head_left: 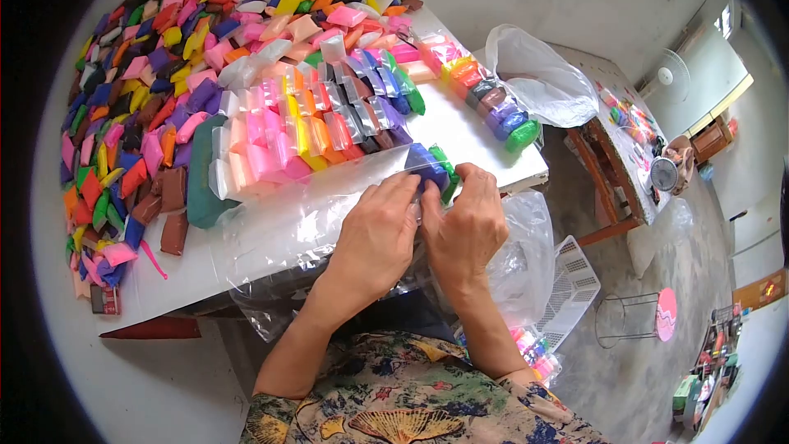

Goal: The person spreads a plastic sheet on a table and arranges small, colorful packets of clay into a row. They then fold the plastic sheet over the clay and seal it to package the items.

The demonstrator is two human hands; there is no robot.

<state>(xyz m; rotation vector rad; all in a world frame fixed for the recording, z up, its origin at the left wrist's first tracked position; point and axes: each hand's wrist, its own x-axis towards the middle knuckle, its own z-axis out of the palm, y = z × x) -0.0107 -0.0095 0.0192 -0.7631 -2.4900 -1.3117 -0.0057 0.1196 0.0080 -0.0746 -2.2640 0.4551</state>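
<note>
My left hand (376, 234) is closed at the near edge of the table, its fingers pressed on a blue packet (423, 161) of what looks like modelling clay. Right beside it, my right hand (468, 226) pinches around a green packet (448, 177). A clear plastic bag (283, 234) spreads from under my hands to the left. Beyond them lie neat rows of wrapped packets (308, 119), running from pale and pink through yellow, orange and red to blue and green. A filled clear sleeve of coloured packets (485, 94) rests to the right of the rows.
A large heap of mixed packets (164, 74) covers the table's far left. Beside the rows sits a dark green block (205, 177). A white plastic bag (542, 74) hangs at the right corner. Below are a white basket (574, 288) and a pink-topped stool (666, 315).
</note>
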